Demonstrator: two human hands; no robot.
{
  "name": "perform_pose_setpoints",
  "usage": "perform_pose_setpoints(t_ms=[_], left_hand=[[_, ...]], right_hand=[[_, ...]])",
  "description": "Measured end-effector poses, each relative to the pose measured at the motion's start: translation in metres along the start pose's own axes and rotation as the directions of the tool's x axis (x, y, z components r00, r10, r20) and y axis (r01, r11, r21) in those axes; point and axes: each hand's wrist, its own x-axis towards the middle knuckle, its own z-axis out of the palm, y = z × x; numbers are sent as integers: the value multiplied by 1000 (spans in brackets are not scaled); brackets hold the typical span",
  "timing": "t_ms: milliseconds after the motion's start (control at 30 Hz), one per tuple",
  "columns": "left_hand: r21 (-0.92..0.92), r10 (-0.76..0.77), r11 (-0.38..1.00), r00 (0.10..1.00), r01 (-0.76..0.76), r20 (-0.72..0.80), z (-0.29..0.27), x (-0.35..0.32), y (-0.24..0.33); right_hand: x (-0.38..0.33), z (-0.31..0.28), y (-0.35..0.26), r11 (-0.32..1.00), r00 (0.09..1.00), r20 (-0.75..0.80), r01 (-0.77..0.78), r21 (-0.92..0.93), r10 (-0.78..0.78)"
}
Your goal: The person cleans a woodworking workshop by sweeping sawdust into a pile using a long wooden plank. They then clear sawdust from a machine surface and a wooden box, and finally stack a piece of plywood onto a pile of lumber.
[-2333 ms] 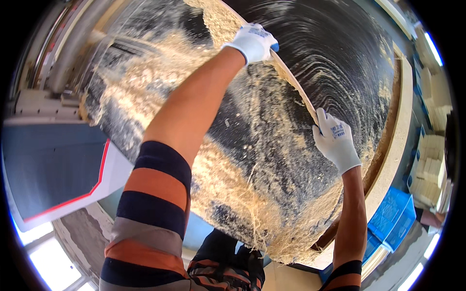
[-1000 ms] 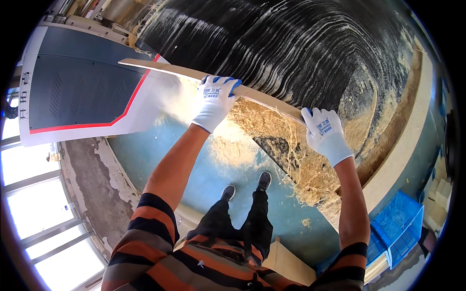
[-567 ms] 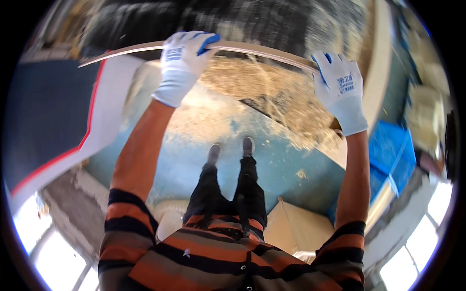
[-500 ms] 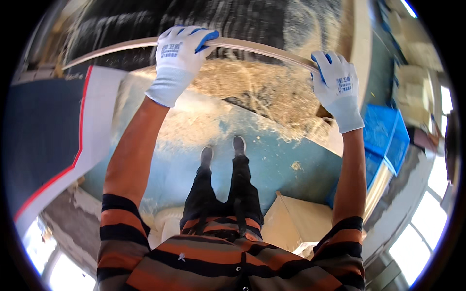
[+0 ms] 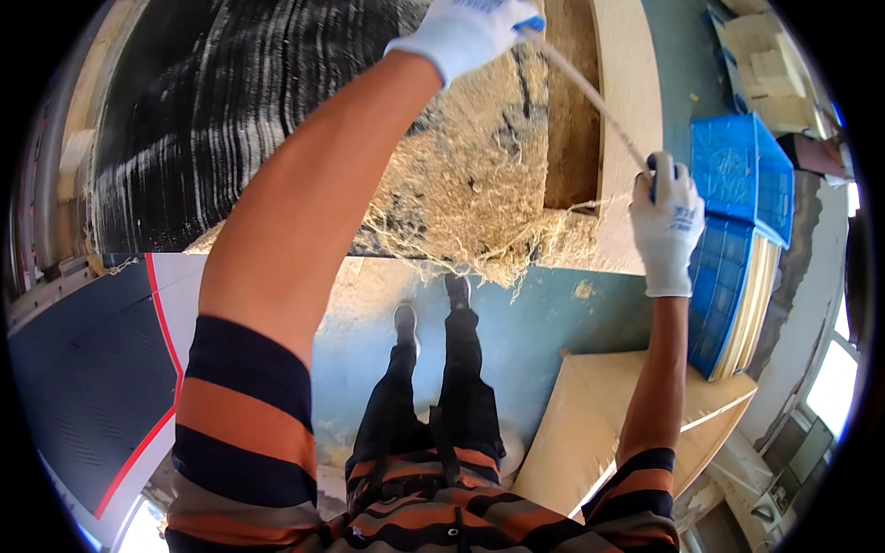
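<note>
A long thin wooden strip slants down from far to near between my two gloved hands. My left hand, in a white glove with blue fingers, is closed around its far end at the top edge of the view; part of that hand is cut off. Closer to me on the right, my right hand grips the near end with its fingers wrapped round. Below the strip lies a work surface with a black streaked sheet, partly covered by loose wood shavings.
A pale wooden board edges the surface on the right. Blue plastic crates stand beyond it. Near me on the right is a wooden box. A dark panel with a red border lies at left. Shavings hang over the near edge.
The strip has swung from lying crosswise to slanting away from me. My left hand has moved far and right with it; my right hand came slightly nearer. The view has shifted too.
</note>
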Motion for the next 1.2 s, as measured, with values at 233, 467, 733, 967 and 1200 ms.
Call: perform_pose_setpoints(t_ms=[233, 467, 733, 967, 1200], left_hand=[[-284, -87, 947, 968, 154, 234, 53, 26, -15], [2, -79, 996, 926, 84, 369, 33, 29, -17], [282, -289, 948, 776, 149, 561, -48, -98, 34], [118, -263, 965, 839, 235, 477, -125, -230, 87], [147, -209, 975, 900, 164, 384, -177, -338, 138]], right_hand=[[4, 58, 51, 975, 989, 142, 20, 219, -52], [12, 47, 49, 904, 951, 285, -14, 428, -120], [-64, 8, -14, 861, 900, 369, 15, 508, -233], [-156, -27, -92, 927, 925, 287, 142, 348, -249], [-256, -60, -168, 968, 944, 276, 120, 219, -179]])
